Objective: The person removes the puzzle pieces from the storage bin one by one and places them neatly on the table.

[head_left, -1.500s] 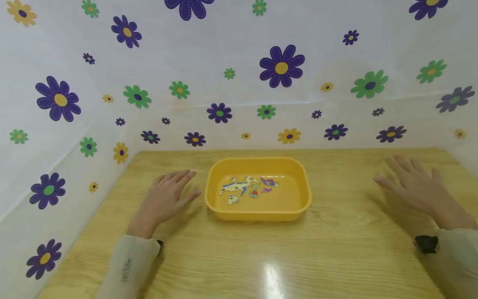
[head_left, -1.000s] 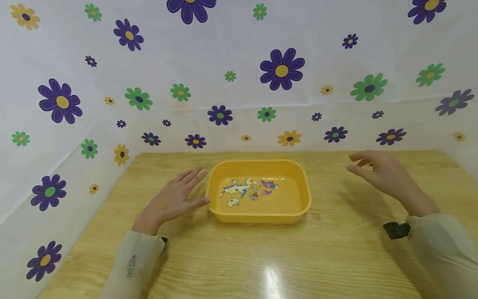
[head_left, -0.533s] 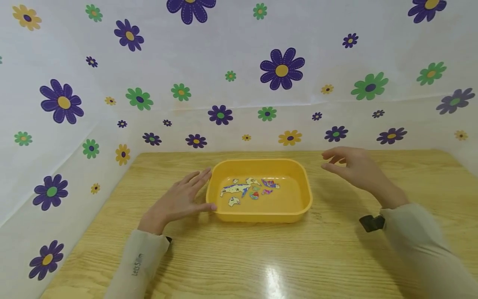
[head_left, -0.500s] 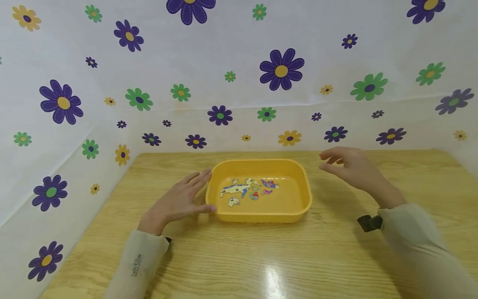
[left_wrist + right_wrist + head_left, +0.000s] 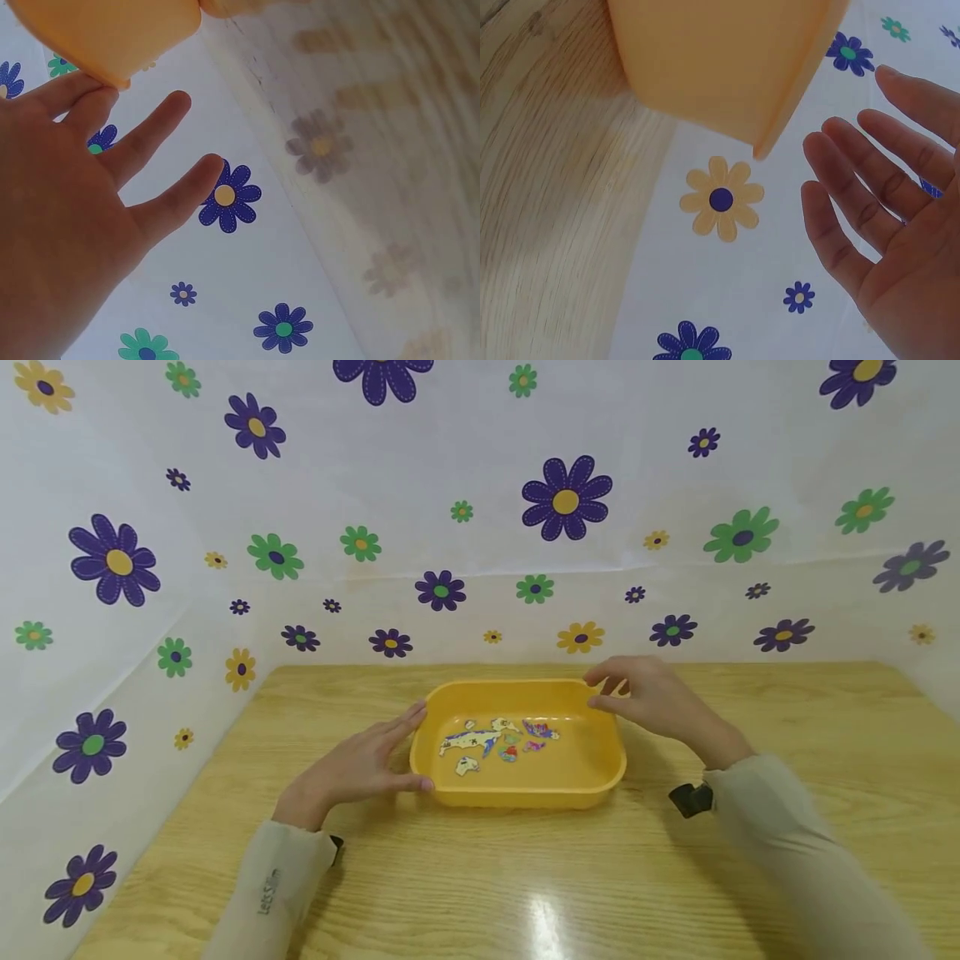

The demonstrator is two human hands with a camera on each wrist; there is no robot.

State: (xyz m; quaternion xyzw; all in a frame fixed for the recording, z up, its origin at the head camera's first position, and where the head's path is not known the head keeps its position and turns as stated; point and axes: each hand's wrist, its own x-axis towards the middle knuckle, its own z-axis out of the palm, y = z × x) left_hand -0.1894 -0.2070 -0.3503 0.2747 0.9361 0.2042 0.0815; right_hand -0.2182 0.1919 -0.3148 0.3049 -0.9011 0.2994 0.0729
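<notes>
A yellow plastic basin (image 5: 517, 796) stands on the wooden table, its rim upward. Several flat printed cutouts (image 5: 470, 739) lie loose on its floor, left of the middle; they are cream, blue, red and pink with irregular outlines. My left hand (image 5: 348, 770) is at the basin's left end, thumb by the front corner and fingertips at the rim. In the left wrist view two of its fingers reach the basin's edge (image 5: 120, 81) while others extend free. Over the back right corner hovers my right hand (image 5: 660, 700), its fingers loosely bent with nothing between them.
Behind the table (image 5: 480, 877) rises a white sheet (image 5: 480, 443) printed with purple, green and yellow flowers, and it continues along the left side. A dark strap piece (image 5: 690, 800) shows at the right sleeve cuff.
From the far right, my right hand has moved left to the basin's back right corner. My left hand has come slightly right to the basin's left rim. The basin and cutouts stay put.
</notes>
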